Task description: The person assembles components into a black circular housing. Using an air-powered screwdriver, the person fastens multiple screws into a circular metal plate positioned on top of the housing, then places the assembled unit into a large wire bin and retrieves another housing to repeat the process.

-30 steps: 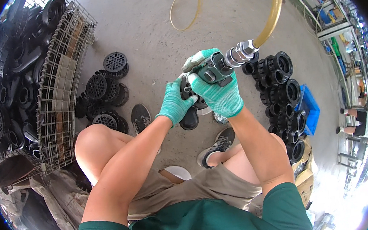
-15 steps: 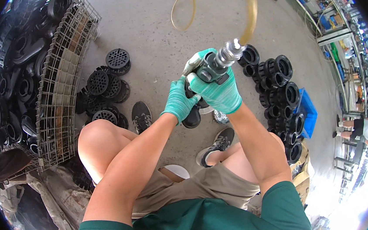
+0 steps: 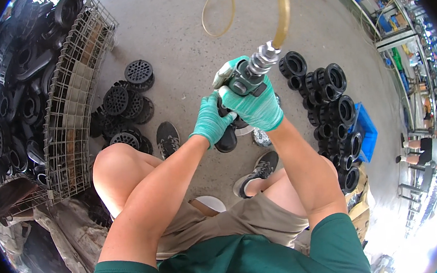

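Observation:
Both of my hands wear green-and-white knit gloves and meet in front of me, above the floor between my shoes. My right hand (image 3: pixel 257 107) is closed round a dark air tool (image 3: pixel 244 80) with a metal coupling on its end. A yellowish hose (image 3: pixel 283 8) runs up from that coupling. Just left of the tool, my left hand (image 3: pixel 210 120) is closed on a black plastic part (image 3: pixel 226 141) whose rounded end shows below the fingers. The tool's working end, and where it meets the part, are hidden behind my hands.
Black perforated discs (image 3: pixel 116 100) lie piled on the floor at left, beside a wire cage (image 3: pixel 67 97) full of black parts. Stacked black rings (image 3: pixel 335 78) line the right, near a blue crate (image 3: pixel 366 134). A hose loop (image 3: pixel 208 28) hangs ahead. Other people stand farther off.
The air tool, its coupling and the hose have shifted slightly left along with my right hand. My left hand keeps its grip on the black part, almost unmoved.

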A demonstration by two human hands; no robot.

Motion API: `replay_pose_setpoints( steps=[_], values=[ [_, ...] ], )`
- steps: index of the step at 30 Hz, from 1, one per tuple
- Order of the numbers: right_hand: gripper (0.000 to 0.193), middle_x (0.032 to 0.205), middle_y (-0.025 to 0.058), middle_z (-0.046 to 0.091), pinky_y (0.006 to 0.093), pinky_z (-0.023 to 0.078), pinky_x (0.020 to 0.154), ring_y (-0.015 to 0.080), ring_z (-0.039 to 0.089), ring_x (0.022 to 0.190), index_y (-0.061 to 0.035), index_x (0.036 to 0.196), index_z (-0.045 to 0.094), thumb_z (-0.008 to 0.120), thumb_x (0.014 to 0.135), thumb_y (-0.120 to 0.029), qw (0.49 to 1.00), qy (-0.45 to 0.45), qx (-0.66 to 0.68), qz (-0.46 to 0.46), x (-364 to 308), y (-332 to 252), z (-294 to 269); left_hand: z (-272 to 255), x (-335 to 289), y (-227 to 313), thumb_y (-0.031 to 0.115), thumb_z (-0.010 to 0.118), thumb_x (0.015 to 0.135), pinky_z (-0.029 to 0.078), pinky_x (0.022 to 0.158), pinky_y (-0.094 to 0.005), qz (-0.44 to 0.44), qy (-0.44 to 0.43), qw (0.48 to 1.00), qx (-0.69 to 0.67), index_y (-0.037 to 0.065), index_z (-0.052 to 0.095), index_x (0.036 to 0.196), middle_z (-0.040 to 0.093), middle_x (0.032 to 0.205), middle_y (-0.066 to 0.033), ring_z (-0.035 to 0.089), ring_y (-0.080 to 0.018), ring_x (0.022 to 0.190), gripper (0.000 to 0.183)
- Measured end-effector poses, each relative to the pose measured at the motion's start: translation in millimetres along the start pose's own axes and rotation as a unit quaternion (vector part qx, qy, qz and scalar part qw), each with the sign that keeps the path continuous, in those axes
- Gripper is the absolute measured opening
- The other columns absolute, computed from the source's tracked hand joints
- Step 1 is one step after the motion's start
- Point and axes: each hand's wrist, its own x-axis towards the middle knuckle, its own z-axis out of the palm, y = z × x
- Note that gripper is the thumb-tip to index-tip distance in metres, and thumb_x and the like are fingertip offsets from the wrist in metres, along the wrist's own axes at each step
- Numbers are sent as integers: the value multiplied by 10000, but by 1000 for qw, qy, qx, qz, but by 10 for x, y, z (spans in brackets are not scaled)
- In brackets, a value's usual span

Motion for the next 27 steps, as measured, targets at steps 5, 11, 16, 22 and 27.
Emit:
replay_pose_setpoints(
  steps=[5,11,16,22,27],
  values=[
    [321,980,77,668,342,576,845,158,648,924,-59,1051,556,615,788,115,999,7,-12,42,31,-10,-68,7,-41,68,114,826,790,491,1027,-429,3,-2,1000,18,56,415,1486,490,1274,-206,576,-370,1158,810],
    [257,981,24,669,311,560,824,123,639,913,-65,1064,632,657,828,33,1000,3,-5,1,-22,31,-68,-18,-39,109,123,823,793,494,1023,-433,-12,-7,999,32,57,423,1473,492,1261,-203,576,-372,1152,791],
    [269,1013,28,664,317,561,837,125,639,942,-64,1085,630,677,834,21,1000,-17,4,18,8,-12,-56,-36,-6,58,119,805,806,501,1006,-432,33,-19,999,13,52,429,1463,488,1255,-205,580,-370,1145,760],
    [278,1008,1,665,293,541,853,103,624,919,-52,1101,630,700,843,24,1000,-4,13,12,-25,16,-116,-181,60,212,-20,623,885,480,994,-335,46,103,988,-103,54,463,1428,574,1251,-109,586,-213,1127,571],
    [257,997,15,685,305,522,870,116,635,939,-52,1049,676,733,813,36,998,39,39,3,-20,33,-9,-805,-240,1310,183,561,1016,461,1054,-382,124,144,931,-313,29,553,1332,614,1290,-107,595,-218,1184,351]
  ],
)
